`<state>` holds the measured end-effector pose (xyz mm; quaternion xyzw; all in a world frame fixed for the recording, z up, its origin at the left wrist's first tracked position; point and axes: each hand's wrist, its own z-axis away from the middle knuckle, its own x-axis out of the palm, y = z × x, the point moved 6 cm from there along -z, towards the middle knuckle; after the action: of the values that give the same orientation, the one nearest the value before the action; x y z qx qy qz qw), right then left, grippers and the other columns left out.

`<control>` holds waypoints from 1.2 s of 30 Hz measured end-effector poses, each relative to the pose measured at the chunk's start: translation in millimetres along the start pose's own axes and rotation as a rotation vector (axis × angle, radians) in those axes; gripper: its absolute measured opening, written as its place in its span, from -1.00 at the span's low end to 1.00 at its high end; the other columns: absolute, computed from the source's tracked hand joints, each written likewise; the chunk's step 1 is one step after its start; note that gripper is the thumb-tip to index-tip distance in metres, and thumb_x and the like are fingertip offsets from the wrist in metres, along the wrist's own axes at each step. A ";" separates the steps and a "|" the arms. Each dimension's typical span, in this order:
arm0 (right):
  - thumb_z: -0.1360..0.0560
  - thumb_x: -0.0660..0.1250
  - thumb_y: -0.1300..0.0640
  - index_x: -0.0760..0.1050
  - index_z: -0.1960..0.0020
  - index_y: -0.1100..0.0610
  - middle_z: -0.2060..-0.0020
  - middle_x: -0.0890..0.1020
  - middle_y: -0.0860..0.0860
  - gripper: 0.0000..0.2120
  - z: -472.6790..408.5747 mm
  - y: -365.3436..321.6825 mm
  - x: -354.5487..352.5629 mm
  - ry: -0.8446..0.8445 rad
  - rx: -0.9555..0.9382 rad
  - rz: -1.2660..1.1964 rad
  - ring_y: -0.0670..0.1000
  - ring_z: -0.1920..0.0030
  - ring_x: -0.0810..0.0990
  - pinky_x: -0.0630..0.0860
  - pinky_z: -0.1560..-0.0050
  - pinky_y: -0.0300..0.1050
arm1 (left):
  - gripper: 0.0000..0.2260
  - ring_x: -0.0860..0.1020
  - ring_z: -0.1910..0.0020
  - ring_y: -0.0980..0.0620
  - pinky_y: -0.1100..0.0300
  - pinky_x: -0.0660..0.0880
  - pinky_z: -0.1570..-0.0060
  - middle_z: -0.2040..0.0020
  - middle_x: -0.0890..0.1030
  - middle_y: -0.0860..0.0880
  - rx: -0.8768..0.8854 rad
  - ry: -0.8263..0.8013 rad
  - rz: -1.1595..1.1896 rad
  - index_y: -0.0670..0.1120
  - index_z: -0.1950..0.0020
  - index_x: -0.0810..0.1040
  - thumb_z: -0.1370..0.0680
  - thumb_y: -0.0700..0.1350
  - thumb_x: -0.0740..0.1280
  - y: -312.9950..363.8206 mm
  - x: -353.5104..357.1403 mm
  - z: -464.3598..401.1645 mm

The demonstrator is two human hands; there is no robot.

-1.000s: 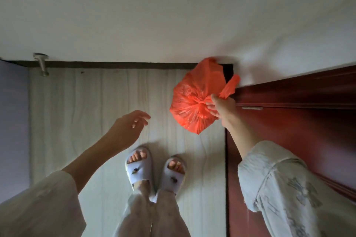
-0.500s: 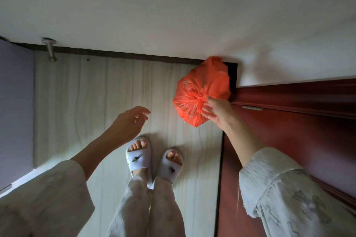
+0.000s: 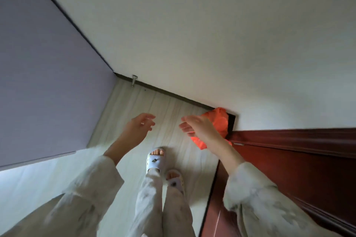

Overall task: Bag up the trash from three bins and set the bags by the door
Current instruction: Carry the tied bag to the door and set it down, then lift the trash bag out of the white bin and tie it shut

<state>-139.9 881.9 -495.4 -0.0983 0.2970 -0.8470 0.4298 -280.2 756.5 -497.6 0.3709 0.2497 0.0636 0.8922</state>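
An orange-red trash bag (image 3: 219, 121) lies on the pale wood floor in the corner where the white wall meets the dark red door (image 3: 289, 163). My right hand (image 3: 198, 127) hovers just in front of the bag with fingers spread and nothing in it, hiding part of the bag. My left hand (image 3: 138, 127) hangs open over the floor to the left, apart from the bag.
A metal door stop (image 3: 133, 80) sticks out of the baseboard at the back. A grey-purple panel (image 3: 48, 82) stands along the left. My two feet in white slippers (image 3: 156, 161) stand on the floor (image 3: 134, 106) between the panel and the door.
My right hand has let go of the bag, which now rests in the corner by the door. The view has swung and tilted, and my feet have shifted.
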 end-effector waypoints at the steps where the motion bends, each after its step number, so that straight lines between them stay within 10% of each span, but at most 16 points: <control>1: -0.55 0.17 0.15 0.50 0.18 0.08 0.28 0.60 -0.01 -0.82 17.0 -14.1 10.7 -0.022 -0.049 0.030 -0.08 0.28 0.56 0.43 0.22 -0.21 | -0.81 0.55 0.18 -0.01 0.13 0.47 0.07 0.07 0.58 -0.07 -0.004 0.062 0.060 -0.12 -0.12 0.49 -0.57 -0.23 0.15 0.1 -16.4 21.5; 9: -0.59 0.10 0.16 0.49 -0.08 0.21 0.23 0.59 0.05 -0.77 153.8 -71.9 155.0 -0.366 -0.286 0.417 -0.04 0.28 0.53 0.40 0.24 -0.23 | -0.80 0.54 0.38 0.36 0.50 0.43 0.30 0.08 0.58 -0.09 -0.060 0.495 0.388 -0.14 -0.10 0.49 -0.57 -0.28 0.12 -47.0 -122.1 226.5; 23: -0.59 0.11 0.12 0.52 -0.08 0.21 0.22 0.63 -0.01 -0.74 373.8 2.1 535.8 -1.025 -0.503 1.010 -0.05 0.23 0.60 0.50 0.14 -0.20 | -0.84 0.58 0.16 0.08 0.25 0.47 0.15 0.11 0.59 0.02 -0.255 1.267 0.796 -0.04 -0.07 0.47 -0.59 -0.19 0.13 -267.6 -217.8 572.4; 36: -0.59 0.13 0.12 0.57 -0.01 0.20 0.19 0.67 0.06 -0.74 442.8 -6.6 800.8 -1.043 -0.650 0.909 0.02 0.16 0.65 0.56 0.03 -0.09 | -0.81 0.59 0.07 -0.03 0.06 0.51 -0.01 0.09 0.60 0.01 -0.263 1.399 0.804 0.07 0.04 0.48 -0.59 -0.18 0.13 -437.6 -388.8 699.2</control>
<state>-447.0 69.6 -206.6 -0.4752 0.3009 -0.3007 0.7702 -304.1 -113.9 -226.6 0.1990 0.5871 0.6244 0.4751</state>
